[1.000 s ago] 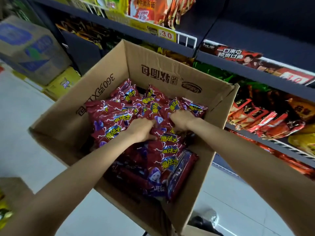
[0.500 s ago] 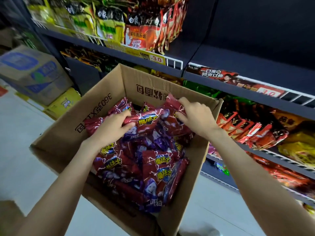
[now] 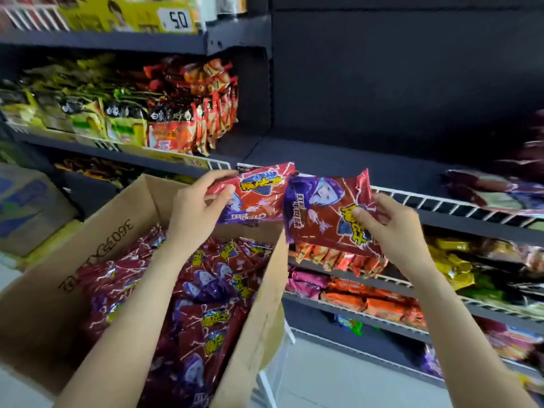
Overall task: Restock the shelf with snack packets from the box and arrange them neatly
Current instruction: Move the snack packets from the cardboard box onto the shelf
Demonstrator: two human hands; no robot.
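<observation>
**Two packets lifted clear of the box, one in each hand**

The far right of the shelf (image 3: 441,160) was blurred, and the dark red packs lying there could not be read; the box (image 3: 44,313) was cut off by the lower edge of the view. The left hand (image 3: 194,213) gripped one snack packet (image 3: 253,195) by its left end, fingers (image 3: 220,175) curled over the top edge and thumb on the face, its long axis running roughly left to right and tilted slightly up to the right. The right hand (image 3: 394,222) pinched a second packet (image 3: 326,216) at its right edge, thumb on the front; this one tilted down to the right. Both were red with a purple corner, a printed figure and yellow lettering. They were held near each other above the box's far right corner, in front of the shelf's wire rail (image 3: 426,201). More of the same packets (image 3: 206,290) lay heaped in the box.
</observation>
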